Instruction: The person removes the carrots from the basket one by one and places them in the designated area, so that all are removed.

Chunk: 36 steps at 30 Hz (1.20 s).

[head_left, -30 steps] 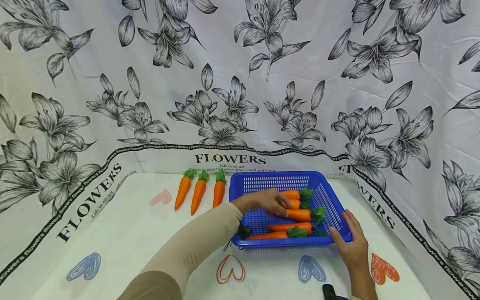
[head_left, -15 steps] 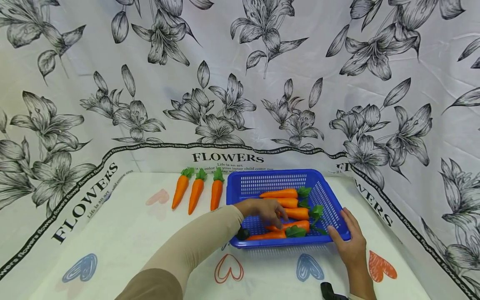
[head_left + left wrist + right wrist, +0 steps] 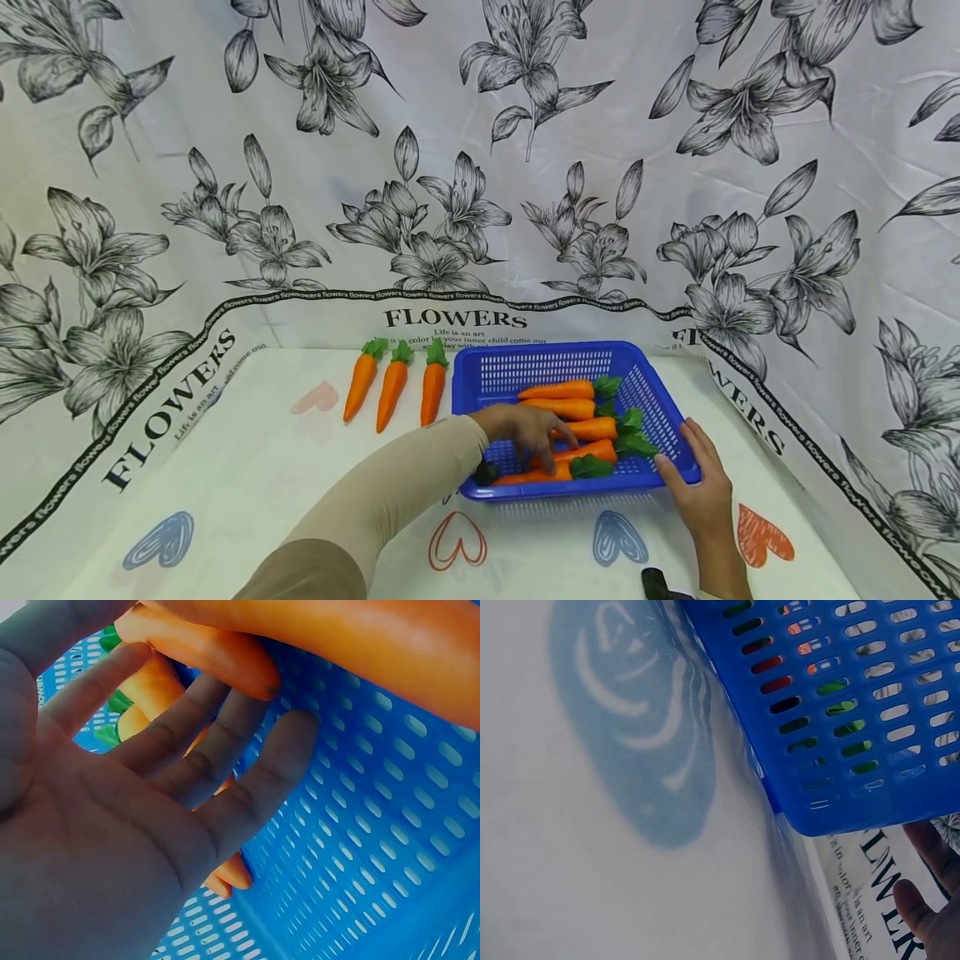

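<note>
Carrots point(image 3: 561, 409), five of them, lie with leafy ends to the right in the blue basket point(image 3: 570, 489) on the surface point(image 3: 300, 467). I have the left hand point(image 3: 527, 427) over the nearer ones, its fingers point(image 3: 259, 784) loosely spread and gripping nothing; I cannot tell whether they touch one. My right hand point(image 3: 701, 487) rests at the basket's near right corner, fingers extended. Three more carrots point(image 3: 393, 387) lie left of the basket.
</note>
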Each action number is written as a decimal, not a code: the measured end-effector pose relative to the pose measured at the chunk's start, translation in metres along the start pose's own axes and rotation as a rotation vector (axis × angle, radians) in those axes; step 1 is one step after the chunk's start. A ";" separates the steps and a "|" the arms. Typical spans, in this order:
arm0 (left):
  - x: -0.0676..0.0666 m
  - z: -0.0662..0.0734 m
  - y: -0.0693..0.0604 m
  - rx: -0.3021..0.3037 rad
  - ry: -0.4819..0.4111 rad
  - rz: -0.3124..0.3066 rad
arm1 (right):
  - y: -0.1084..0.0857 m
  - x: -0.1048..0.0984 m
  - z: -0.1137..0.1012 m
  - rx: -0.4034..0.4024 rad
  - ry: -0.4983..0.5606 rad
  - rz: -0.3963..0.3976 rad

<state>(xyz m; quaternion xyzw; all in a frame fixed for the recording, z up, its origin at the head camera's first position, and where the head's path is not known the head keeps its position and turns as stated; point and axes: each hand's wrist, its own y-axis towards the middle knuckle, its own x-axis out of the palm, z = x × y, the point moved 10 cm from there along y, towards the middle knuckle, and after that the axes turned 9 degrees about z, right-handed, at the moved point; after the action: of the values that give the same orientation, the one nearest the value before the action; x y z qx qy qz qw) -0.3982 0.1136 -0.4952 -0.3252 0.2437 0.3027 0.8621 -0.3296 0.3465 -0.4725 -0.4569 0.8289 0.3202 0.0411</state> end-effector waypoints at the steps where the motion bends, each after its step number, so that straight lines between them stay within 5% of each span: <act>1: 0.000 -0.001 0.000 -0.012 0.003 0.004 | 0.000 0.000 0.000 0.000 0.001 0.004; 15: 0.010 -0.001 -0.002 -0.014 -0.108 -0.106 | 0.001 -0.001 -0.001 -0.015 -0.002 0.008; 26: 0.014 -0.003 -0.004 -0.034 -0.130 -0.118 | 0.000 -0.004 -0.005 -0.060 0.036 0.042; 36: 0.009 0.000 -0.006 0.015 -0.161 -0.099 | 0.000 -0.003 -0.007 -0.080 0.028 0.036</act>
<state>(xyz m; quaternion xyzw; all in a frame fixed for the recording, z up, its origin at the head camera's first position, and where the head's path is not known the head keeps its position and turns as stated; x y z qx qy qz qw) -0.3882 0.1131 -0.4985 -0.3050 0.1594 0.2830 0.8953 -0.3267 0.3448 -0.4658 -0.4475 0.8240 0.3475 0.0051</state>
